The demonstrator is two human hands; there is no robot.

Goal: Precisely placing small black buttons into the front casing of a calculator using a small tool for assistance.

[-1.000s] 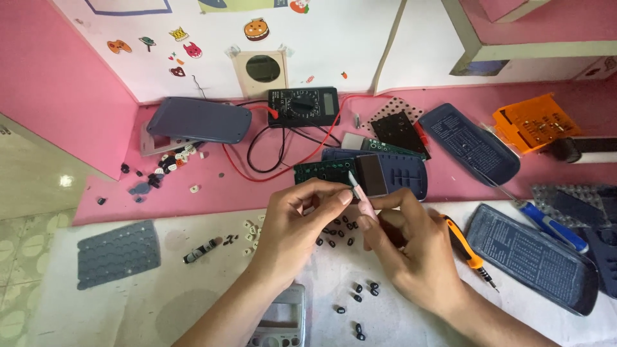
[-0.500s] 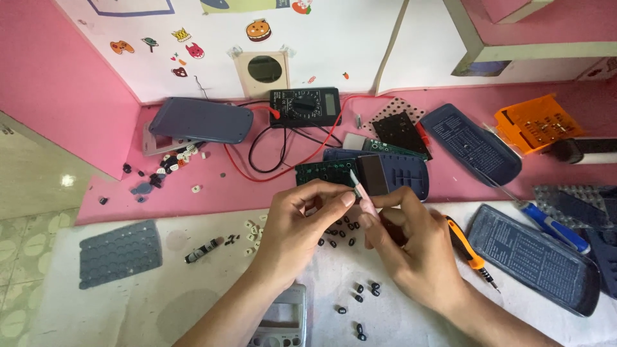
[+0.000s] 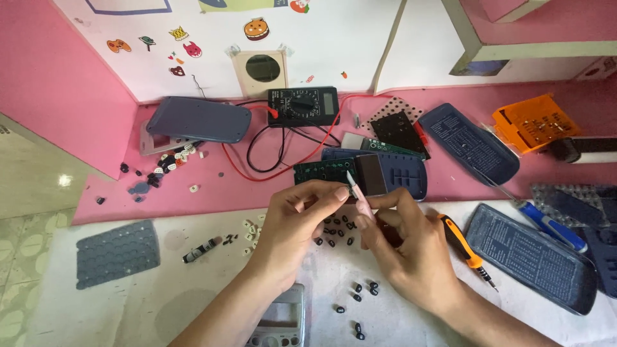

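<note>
two bare hands meet in the middle, over the white cloth on the worktop (image 3: 128,302). the right hand (image 3: 402,247) has its grip pinched on one thin pink stick tool with a pale tip (image 3: 358,193), which points up and away. the left hand (image 3: 299,215) has finger and thumb pressed together right by the tool's tip; something tiny may sit between them, but it is too small to see.

under the hands lie little black button caps (image 3: 339,228); about ten show, and more may be hidden by the fingers. five more sit nearer the wrists (image 3: 364,288).

just behind the hands is one green circuit board (image 3: 321,171), partly covered by a dark blue plastic case half (image 3: 402,173). one black meter with red and black wires (image 3: 303,106) stands by the wall. one orange-handled screwdriver (image 3: 464,246) lies right beside the right hand. one grey rubber key mat (image 3: 117,252) is far left. one grey calculator front (image 3: 279,321) is cut off at the bottom edge. on the right, one dark blue ribbed back cover (image 3: 530,263) lies flat.
</note>
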